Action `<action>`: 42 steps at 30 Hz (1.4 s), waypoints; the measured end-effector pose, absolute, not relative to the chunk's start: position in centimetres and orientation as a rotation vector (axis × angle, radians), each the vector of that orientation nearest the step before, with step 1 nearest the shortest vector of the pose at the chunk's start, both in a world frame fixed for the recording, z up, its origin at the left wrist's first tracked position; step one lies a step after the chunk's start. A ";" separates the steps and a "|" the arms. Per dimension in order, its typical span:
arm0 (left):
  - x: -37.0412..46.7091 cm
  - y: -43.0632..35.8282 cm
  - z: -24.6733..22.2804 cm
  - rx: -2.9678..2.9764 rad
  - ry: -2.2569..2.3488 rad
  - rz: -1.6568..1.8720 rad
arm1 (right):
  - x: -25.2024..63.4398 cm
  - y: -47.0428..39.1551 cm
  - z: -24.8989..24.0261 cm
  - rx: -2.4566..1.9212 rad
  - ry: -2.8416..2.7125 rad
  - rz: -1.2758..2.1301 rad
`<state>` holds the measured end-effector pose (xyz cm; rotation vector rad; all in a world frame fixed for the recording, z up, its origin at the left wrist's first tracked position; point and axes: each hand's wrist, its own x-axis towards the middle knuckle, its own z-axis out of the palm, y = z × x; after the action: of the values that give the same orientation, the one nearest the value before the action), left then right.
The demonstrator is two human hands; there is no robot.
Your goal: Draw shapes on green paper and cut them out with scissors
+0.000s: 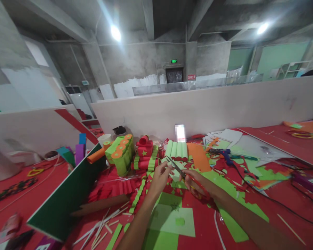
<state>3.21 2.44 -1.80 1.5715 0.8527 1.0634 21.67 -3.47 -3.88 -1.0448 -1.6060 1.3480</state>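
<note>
Fingers curled through the red and yellow handles, my right hand [194, 181] holds a pair of scissors [177, 169]. Their blades point up and left, toward my left hand [161, 176]. The left fingers are pinched together right beside the blades; whatever small piece they hold is too small to make out. Pale green foam or paper scraps lie beneath the blades. Nearer me are light green sheets [169, 220], one bearing a dark star-shaped mark. Just beyond the hands stands a row of pale green rolls [176, 150] with red bases.
Left of my hands are green tubes with orange tops [122, 156], a red rolled structure [144, 152] and a dark green board [67, 191]. Thin sticks [101, 229] lie in front. To the right are an orange sheet [199, 157], a blue glue gun [225, 155] with its cord, and green offcuts.
</note>
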 end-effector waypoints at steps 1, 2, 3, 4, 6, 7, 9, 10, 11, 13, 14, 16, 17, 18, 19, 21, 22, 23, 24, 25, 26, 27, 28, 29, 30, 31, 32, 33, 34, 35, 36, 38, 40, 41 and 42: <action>3.2 2.5 -1.8 1.575 0.855 1.064 | 21.7 -3.4 -3.9 -1.046 -1.607 1.352; 3.2 2.5 -1.9 1.579 0.854 1.063 | 21.7 -3.4 -3.9 -1.049 -1.605 1.356; 3.2 2.5 -1.9 1.584 0.853 1.063 | 21.7 -3.5 -3.8 -1.052 -1.606 1.361; 3.2 2.6 -1.9 1.591 0.851 1.063 | 21.7 -3.5 -3.8 -1.055 -1.606 1.363; 3.2 2.6 -2.0 1.607 0.845 1.063 | 21.6 -3.6 -3.5 -1.064 -1.603 1.361; 3.1 2.6 -2.0 1.614 0.844 1.063 | 21.6 -3.6 -3.4 -1.065 -1.602 1.359; 3.1 2.6 -1.9 1.622 0.847 1.061 | 21.4 -3.7 -3.3 -1.063 -1.600 1.350; 3.1 2.6 -2.0 1.624 0.850 1.060 | 21.4 -3.6 -3.3 -1.062 -1.597 1.344; 3.1 2.6 -2.0 1.624 0.853 1.059 | 21.3 -3.6 -3.3 -1.061 -1.592 1.341; 3.1 2.6 -2.0 1.624 0.856 1.059 | 21.3 -3.6 -3.3 -1.070 -1.573 1.345; 3.1 2.7 -2.1 1.622 0.854 1.063 | 21.2 -3.7 -3.2 -1.083 -1.563 1.350; 3.1 2.7 -2.1 1.617 0.848 1.069 | 21.2 -3.8 -3.0 -1.122 -1.553 1.349; 3.1 2.7 -2.1 1.617 0.844 1.071 | 21.2 -3.9 -2.9 -1.144 -1.547 1.334; 3.1 2.6 -2.0 1.623 0.839 1.069 | 21.1 -3.9 -2.8 -1.161 -1.535 1.310; 3.1 2.6 -2.0 1.634 0.833 1.063 | 21.1 -4.0 -2.7 -1.168 -1.516 1.284; 3.2 2.3 -1.7 1.663 0.821 1.034 | 21.0 -3.8 -2.6 -1.152 -1.454 1.221; 3.3 2.2 -1.6 1.680 0.818 1.008 | 21.0 -3.6 -2.7 -1.140 -1.423 1.183; 3.4 2.0 -1.4 1.696 0.819 0.977 | 21.0 -3.4 -2.8 -1.132 -1.396 1.144; 3.4 1.9 -1.3 1.713 0.818 0.939 | 21.1 -3.1 -3.0 -1.135 -1.373 1.106; 3.4 1.7 -1.2 1.731 0.817 0.898 | 21.2 -2.7 -3.2 -1.146 -1.350 1.075; 3.5 1.5 -1.1 1.755 0.811 0.852 | 21.3 -2.4 -3.5 -1.162 -1.323 1.060; 3.5 1.4 -1.1 1.781 0.799 0.806 | 21.5 -2.2 -3.7 -1.170 -1.301 1.056; 3.5 1.3 -1.1 1.806 0.786 0.761 | 21.6 -2.0 -3.8 -1.168 -1.285 1.058; 3.5 1.1 -1.2 1.829 0.775 0.719 | 21.7 -2.0 -3.9 -1.162 -1.274 1.067; 3.5 1.0 -1.3 1.853 0.768 0.682 | 21.8 -2.0 -3.9 -1.151 -1.271 1.075; 3.5 1.0 -1.5 1.876 0.767 0.654 | 21.9 -2.1 -3.8 -1.136 -1.275 1.084; 3.4 0.9 -1.7 1.898 0.771 0.634 | 21.9 -2.3 -3.6 -1.121 -1.286 1.095; 3.4 0.9 -1.9 1.919 0.779 0.621 | 21.9 -2.6 -3.4 -1.104 -1.301 1.106; 3.4 0.9 -2.0 1.939 0.789 0.614 | 21.9 -2.8 -3.1 -1.086 -1.321 1.120; 3.4 0.9 -2.2 1.954 0.800 0.615 | 21.9 -3.1 -2.8 -1.068 -1.342 1.133; 3.4 1.0 -2.3 1.964 0.811 0.619 | 21.8 -3.3 -2.6 -1.055 -1.359 1.146; 3.5 1.0 -2.3 1.964 0.827 0.630 | 21.8 -3.6 -2.2 -1.045 -1.369 1.167; 3.5 1.1 -2.1 1.947 0.832 0.645 | 21.8 -3.8 -1.8 -1.050 -1.367 1.182; 3.6 1.1 -2.0 1.935 0.836 0.657 | 21.7 -3.9 -1.7 -1.054 -1.366 1.186; 3.6 1.1 -1.8 1.922 0.844 0.675 | 21.7 -3.9 -1.6 -1.055 -1.368 1.190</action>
<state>3.63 1.08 -1.82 1.9222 0.8441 0.6749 21.70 -3.89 -1.65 -1.0546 -1.3684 1.1898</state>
